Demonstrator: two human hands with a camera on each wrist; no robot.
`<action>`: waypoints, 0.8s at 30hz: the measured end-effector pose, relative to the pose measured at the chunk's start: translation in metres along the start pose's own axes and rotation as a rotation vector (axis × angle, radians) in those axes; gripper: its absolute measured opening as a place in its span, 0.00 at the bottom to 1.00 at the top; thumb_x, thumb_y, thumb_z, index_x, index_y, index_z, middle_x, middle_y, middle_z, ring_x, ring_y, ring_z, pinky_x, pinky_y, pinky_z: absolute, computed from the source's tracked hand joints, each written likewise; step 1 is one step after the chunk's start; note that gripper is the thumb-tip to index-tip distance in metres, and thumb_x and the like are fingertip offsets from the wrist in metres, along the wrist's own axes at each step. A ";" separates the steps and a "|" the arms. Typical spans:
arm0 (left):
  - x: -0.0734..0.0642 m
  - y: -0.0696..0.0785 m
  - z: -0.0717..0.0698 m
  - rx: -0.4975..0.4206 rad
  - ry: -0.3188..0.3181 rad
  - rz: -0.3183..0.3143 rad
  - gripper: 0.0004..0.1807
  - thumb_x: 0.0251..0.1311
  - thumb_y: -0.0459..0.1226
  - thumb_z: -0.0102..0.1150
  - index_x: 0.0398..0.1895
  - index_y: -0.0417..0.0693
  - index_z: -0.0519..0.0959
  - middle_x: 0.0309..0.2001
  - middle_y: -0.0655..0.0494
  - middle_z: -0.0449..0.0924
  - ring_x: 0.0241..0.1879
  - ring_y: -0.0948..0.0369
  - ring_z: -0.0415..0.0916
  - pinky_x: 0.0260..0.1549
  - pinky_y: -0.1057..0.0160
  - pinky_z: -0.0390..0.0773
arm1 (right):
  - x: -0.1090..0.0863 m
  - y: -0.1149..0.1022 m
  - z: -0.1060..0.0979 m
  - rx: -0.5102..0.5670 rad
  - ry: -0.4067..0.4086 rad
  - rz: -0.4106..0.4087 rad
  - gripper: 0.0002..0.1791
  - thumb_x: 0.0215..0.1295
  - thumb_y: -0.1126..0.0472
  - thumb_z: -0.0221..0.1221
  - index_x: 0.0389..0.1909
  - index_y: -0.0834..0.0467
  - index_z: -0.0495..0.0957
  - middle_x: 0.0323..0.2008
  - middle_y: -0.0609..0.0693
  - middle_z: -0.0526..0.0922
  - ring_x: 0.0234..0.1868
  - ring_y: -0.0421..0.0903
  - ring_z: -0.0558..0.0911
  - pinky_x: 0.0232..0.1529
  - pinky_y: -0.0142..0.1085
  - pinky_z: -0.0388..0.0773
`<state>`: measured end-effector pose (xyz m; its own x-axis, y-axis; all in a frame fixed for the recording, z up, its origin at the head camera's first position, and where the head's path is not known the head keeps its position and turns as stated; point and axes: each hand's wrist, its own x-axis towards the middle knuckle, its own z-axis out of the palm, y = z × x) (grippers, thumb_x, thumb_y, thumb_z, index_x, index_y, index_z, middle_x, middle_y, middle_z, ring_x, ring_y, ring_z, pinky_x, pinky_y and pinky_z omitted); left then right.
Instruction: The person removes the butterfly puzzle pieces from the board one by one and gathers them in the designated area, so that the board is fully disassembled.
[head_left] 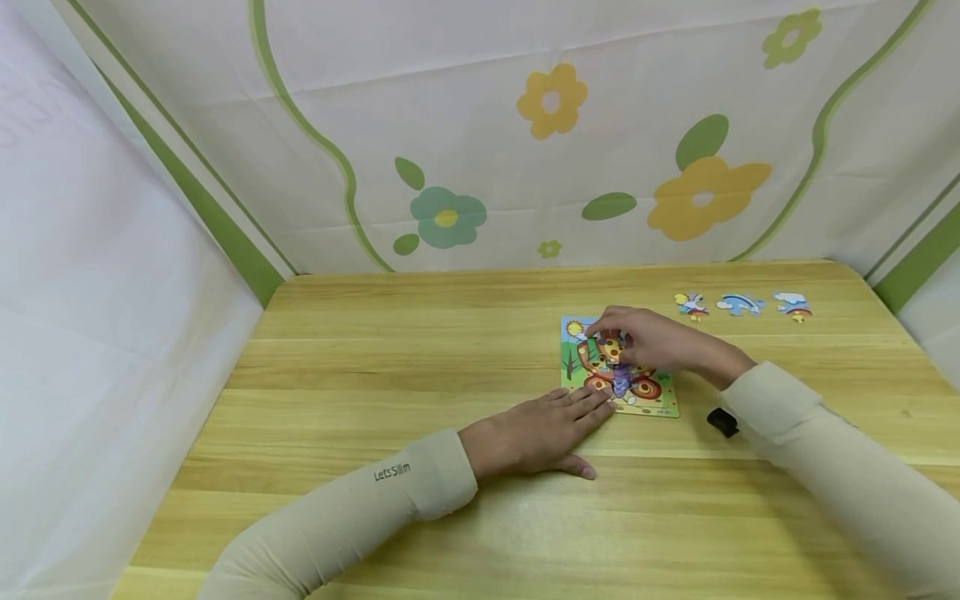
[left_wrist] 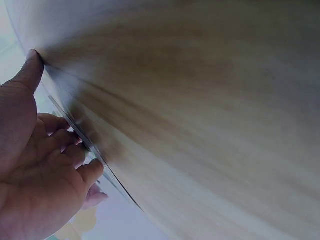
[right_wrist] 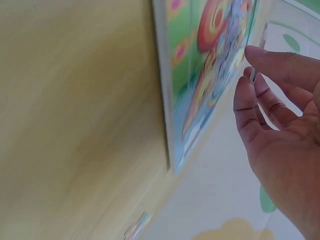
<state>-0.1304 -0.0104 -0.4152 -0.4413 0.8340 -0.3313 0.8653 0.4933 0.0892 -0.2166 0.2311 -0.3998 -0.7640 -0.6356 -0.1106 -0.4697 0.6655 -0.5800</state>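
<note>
Left side wall: a white fabric sheet [head_left: 97,333] with a green stripe hung beside the desk.
Back wall: a white cloth [head_left: 480,142] printed with orange and blue-green flowers stood behind the desk.
Work surface: a light wood-grain desk [head_left: 360,350] carried the puzzle parts.
Left sleeve: a beige fabric sleeve [head_left: 337,517], lettered near the cuff, ended at the wrist.
Left hand: the left hand [head_left: 536,433] lay palm down, its fingers nearly straight and side by side, the tips on the lower left part of the board; the thumb was spread away and touched the desk.
Puzzle board: a thin, square, multicoloured board [head_left: 652,408] with a red-winged butterfly figure and a sun lay flat, right of the desk's middle.
Held piece: a thin, flat puzzle piece [right_wrist: 253,76], mostly covered, was tilted over the board; contact with the board could not be told.
Right hand: the right hand [head_left: 660,340] pinched this piece between thumb and fingers.
Loose pieces: three printed puzzle pieces [head_left: 740,305] lay apart in a row beyond the board, to its right.
Black item: a small black object [head_left: 723,422] lay near the right cuff.
Right sleeve: a second beige sleeve [head_left: 862,475] covered the forearm.
</note>
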 end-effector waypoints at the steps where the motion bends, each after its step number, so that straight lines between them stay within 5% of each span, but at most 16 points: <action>1: 0.000 0.000 0.000 -0.003 0.000 -0.001 0.47 0.78 0.64 0.39 0.87 0.50 0.39 0.87 0.53 0.36 0.86 0.57 0.34 0.83 0.57 0.46 | -0.002 0.001 -0.002 0.001 0.009 0.003 0.28 0.64 0.79 0.62 0.65 0.62 0.80 0.50 0.53 0.81 0.44 0.47 0.79 0.44 0.41 0.81; 14: 0.001 0.000 0.001 -0.016 0.000 0.001 0.48 0.77 0.64 0.41 0.87 0.50 0.39 0.87 0.53 0.36 0.86 0.56 0.33 0.83 0.56 0.46 | -0.042 0.034 -0.023 -0.061 0.128 0.038 0.26 0.63 0.79 0.61 0.62 0.60 0.82 0.46 0.50 0.82 0.46 0.47 0.78 0.40 0.35 0.78; 24: 0.001 0.001 0.000 -0.029 -0.002 -0.002 0.48 0.78 0.63 0.41 0.87 0.50 0.39 0.87 0.53 0.35 0.86 0.57 0.32 0.83 0.56 0.45 | -0.067 0.064 -0.035 -0.097 0.142 0.096 0.27 0.59 0.82 0.61 0.60 0.64 0.82 0.43 0.49 0.81 0.45 0.46 0.78 0.37 0.32 0.77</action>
<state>-0.1301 -0.0096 -0.4155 -0.4428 0.8323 -0.3333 0.8569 0.5023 0.1159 -0.2105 0.3300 -0.4012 -0.8590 -0.5103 -0.0428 -0.4266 0.7593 -0.4914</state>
